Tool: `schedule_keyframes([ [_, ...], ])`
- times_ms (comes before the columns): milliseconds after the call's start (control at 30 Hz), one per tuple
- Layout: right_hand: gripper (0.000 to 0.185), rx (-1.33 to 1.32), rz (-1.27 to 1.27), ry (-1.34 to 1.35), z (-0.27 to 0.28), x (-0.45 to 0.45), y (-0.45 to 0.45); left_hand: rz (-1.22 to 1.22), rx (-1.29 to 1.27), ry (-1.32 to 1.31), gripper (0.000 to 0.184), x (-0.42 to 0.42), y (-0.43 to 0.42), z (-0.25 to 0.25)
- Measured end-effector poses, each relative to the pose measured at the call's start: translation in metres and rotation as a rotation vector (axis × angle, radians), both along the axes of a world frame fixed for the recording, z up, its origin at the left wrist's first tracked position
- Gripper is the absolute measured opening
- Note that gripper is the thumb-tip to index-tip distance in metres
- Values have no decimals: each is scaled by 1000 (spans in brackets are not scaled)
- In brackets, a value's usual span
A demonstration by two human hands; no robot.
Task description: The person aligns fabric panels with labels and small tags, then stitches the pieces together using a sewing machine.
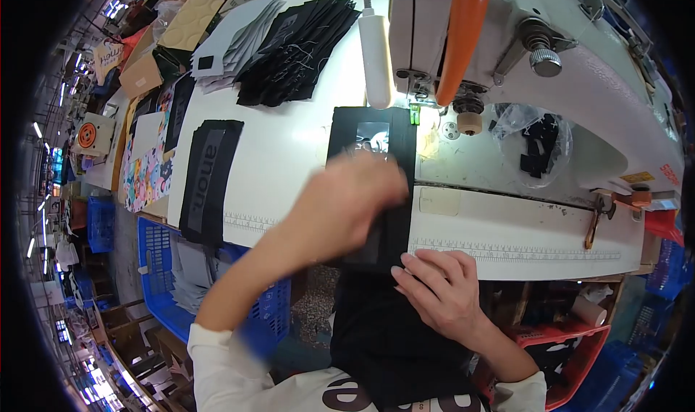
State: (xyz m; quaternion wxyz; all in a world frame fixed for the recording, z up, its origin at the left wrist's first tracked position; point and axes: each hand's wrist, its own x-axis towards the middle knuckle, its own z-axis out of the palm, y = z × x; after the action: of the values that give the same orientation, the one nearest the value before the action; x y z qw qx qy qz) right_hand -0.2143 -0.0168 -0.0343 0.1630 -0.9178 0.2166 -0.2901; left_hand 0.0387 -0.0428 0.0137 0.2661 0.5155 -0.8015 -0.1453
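A black fabric panel (397,231) with a clear plastic window (373,133) lies lengthwise on the white table, its far end beside the sewing machine's needle area (423,115). Over its middle, my left hand (355,195) is smeared by motion, so its fingers cannot be made out clearly. It hides part of the panel. At the panel's near right corner rests my right hand (445,292), fingers stretched out and fingertips touching the corner. A green clip-like piece (415,115) sits at the panel's far right edge.
Black printed pieces (210,180) lie at left; a large stack of black pieces (297,50) is behind. A white lamp (376,61) hangs over the panel. To the right are a plastic bag of black scraps (536,144) and small snips (594,220). Blue (156,260) and red baskets (579,361) stand below.
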Motion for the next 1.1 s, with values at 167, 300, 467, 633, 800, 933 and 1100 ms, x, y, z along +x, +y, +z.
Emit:
schedule_keyframes([
  [167, 37, 30, 17, 57, 10, -2, -3, 395, -195, -187, 15, 19, -64, -22],
  [300, 38, 51, 47, 119, 17, 0, -13, 412, -28, -145, 16, 22, -79, -14],
  [467, 42, 8, 30, 193, 28, 16, -51, 426, -263, -1, 13, 35, -124, -36],
  [633, 44, -35, -4, 216, 28, 32, -87, 342, -274, 215, 14, 69, -187, -74],
  [800, 46, -67, -50, 241, 24, 40, -105, 311, -261, 442, 11, 74, -205, -67],
  [933, 49, -81, -90, 274, 22, 45, -109, 321, -367, 471, 7, 65, -211, -65],
  [1100, 52, -82, -113, 275, 21, 48, -112, 426, -397, 141, 5, 65, -224, -71],
])
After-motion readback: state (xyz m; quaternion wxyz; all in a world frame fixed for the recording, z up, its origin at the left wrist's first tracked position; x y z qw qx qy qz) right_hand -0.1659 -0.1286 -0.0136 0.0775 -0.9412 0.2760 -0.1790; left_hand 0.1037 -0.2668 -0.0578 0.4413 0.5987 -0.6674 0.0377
